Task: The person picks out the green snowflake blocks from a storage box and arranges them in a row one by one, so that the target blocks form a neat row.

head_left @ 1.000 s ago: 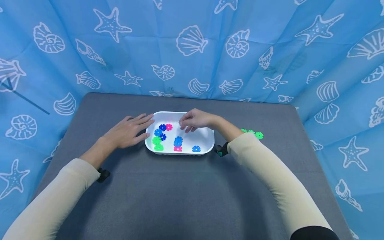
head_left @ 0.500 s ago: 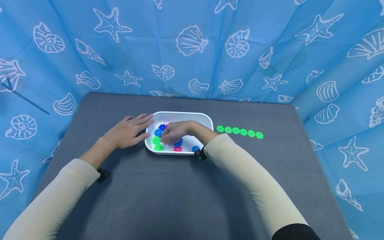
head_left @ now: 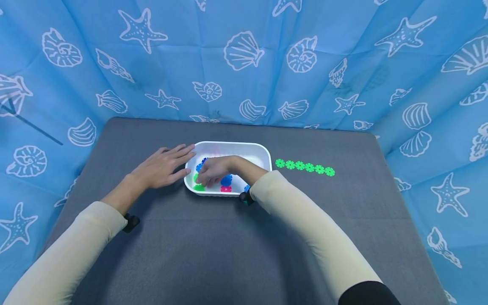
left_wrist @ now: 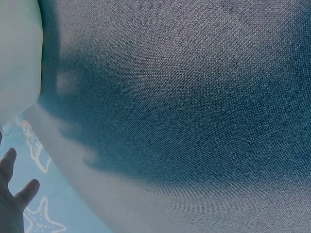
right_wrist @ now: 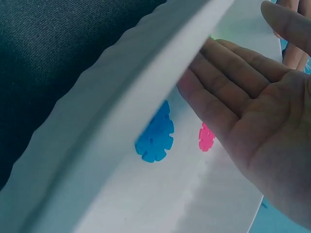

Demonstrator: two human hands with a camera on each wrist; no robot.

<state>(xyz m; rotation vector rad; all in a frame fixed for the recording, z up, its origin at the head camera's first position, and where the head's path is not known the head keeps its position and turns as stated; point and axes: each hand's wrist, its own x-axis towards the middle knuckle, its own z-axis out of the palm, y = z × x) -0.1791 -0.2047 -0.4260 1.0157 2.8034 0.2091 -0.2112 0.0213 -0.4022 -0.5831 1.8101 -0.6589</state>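
My left hand (head_left: 162, 168) rests on the left rim of a white tray (head_left: 244, 146), fingers straight and spread; part of it shows in the left wrist view. My right hand (head_left: 215, 168) is down inside the tray at its left, by green flower-shaped discs (head_left: 199, 187). In the right wrist view its fingers (right_wrist: 233, 73) are extended, the thumb apart, and the tray's rim hides some fingertips. Around the hand lie blue discs (head_left: 226, 180), a pink disc (head_left: 225, 189) and a dark blue disc (head_left: 205, 160). The hand covers other discs.
Right of the tray, several green flower-shaped discs (head_left: 305, 166) lie in a row on the grey table (head_left: 213, 245). A blue curtain (head_left: 244, 84) with shell prints hangs behind the table's far edge.
My right hand has moved left and toward me within the tray, from above its middle to the green discs. This uncovers the whole green row. My left hand stays put.
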